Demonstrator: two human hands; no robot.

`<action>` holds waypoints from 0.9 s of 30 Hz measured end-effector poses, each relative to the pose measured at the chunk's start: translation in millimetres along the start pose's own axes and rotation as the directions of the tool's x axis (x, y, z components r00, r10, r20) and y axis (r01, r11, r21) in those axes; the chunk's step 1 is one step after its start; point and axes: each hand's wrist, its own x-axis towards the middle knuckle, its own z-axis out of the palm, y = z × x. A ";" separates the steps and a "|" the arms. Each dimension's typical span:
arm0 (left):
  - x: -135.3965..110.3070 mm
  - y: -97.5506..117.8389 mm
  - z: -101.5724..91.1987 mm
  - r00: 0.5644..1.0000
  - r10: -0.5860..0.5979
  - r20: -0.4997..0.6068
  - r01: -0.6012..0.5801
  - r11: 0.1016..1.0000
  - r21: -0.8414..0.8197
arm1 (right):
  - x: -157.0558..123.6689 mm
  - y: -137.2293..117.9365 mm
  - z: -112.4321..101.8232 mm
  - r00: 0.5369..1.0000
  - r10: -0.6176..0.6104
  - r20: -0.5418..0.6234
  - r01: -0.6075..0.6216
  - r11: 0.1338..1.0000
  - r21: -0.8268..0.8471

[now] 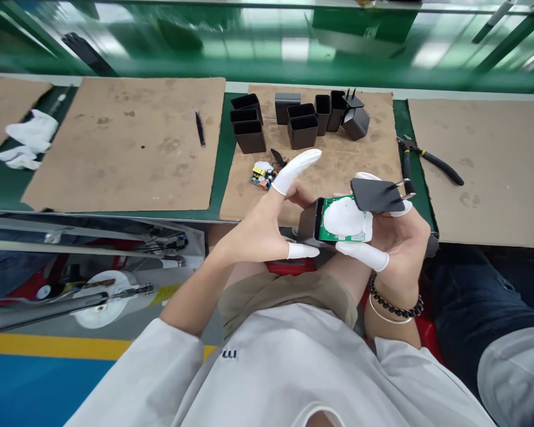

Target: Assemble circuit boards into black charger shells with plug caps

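Note:
My right hand (398, 240), in white finger cots, grips a green circuit board (368, 230) with a large white patch on it. A black plug cover (374, 196) with two metal prongs sits above the board's right end, against my fingers. The board's left end is inside the mouth of a black box-shaped housing (309, 224). My left hand (276, 219) is beside the housing's closed end, thumb and index finger stretched wide apart in white cots. Its other fingers are bent near the housing's upper edge; whether they touch it I cannot tell.
Several black housings (302, 131) stand on the cardboard mat (244, 193). A small loose circuit board (262, 175) lies near my left hand. Cutting pliers (436, 163) lie at the right, black tweezers (200, 128) at the left. Another person's leg (476, 302) is at my right.

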 end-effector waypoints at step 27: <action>9.6 -15.3 -13.4 0.992 0.065 -0.107 -0.072 0.996 -0.061 | 21.3 -28.2 17.2 0.997 0.061 -0.042 -0.065 0.993 -0.101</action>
